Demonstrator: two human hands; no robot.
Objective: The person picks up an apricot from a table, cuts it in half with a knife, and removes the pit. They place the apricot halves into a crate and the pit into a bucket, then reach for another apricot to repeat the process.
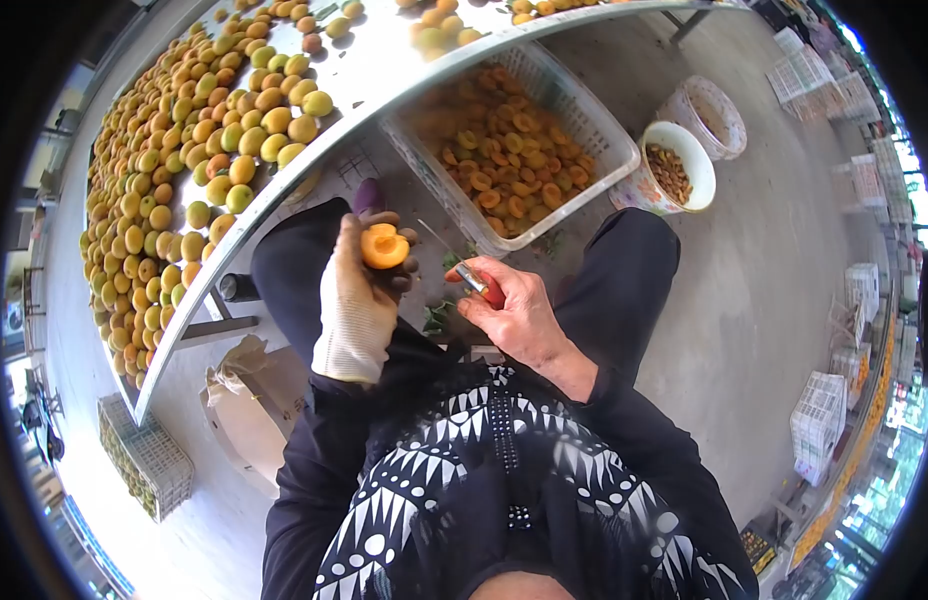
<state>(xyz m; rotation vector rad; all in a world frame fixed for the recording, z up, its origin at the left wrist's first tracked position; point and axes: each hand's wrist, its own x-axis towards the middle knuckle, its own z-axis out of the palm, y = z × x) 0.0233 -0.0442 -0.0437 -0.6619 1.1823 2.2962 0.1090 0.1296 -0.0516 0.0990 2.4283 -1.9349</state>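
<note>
White crate [569, 208], far centre: lots of orange fruit halves [519, 150]. Bucket [634, 190] at its right: brown pits [669, 175]. Cut fruit [385, 247]: bright orange flesh exposed, grasped in gloved left hand [356, 300], left of crate. Right hand [524, 310] grips red-handled knife [474, 277].

Smooth grey floor [754, 300], stacked white crates [819, 420], bright daylight beyond
</note>
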